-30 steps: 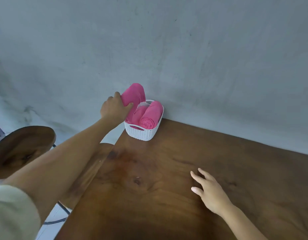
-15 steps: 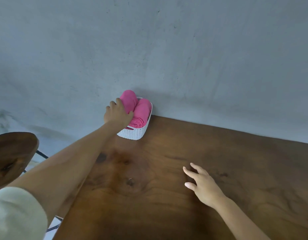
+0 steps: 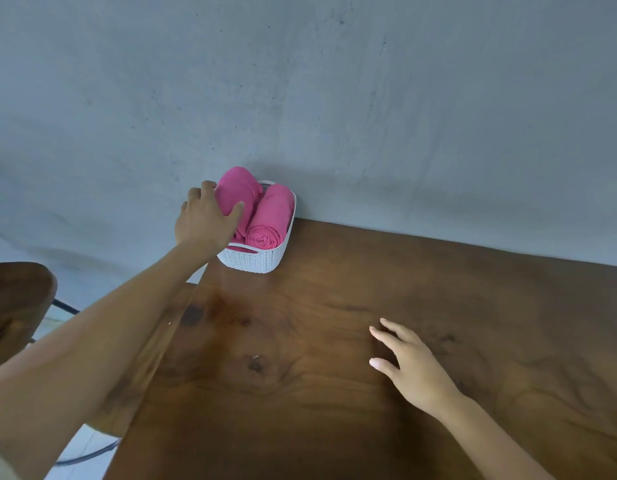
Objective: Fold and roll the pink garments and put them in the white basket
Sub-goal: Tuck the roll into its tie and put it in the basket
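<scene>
Soft, even daylight; faint shadows, slight blur, wide-angle edge distortion

I judged this a plain domestic room. I noted a dark-stained wooden tabletop (image 3: 335, 393) set against a bare grey plastered wall (image 3: 335, 98), and a wooden seat (image 3: 16, 306) on thin dark legs (image 3: 66, 306) at its left. A pale floor (image 3: 82, 445) lay beneath. On the tabletop stood a small white basket (image 3: 255, 263) of rolled pink garments (image 3: 270, 216).

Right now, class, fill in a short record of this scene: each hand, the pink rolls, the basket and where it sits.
left hand: grips the left roll
right hand: open, fingers spread, on or just over the table
right roll: beside the left roll, spiral end facing the camera
basket: white, holds both rolls, at the table's far left corner
stool: left of the table
</scene>
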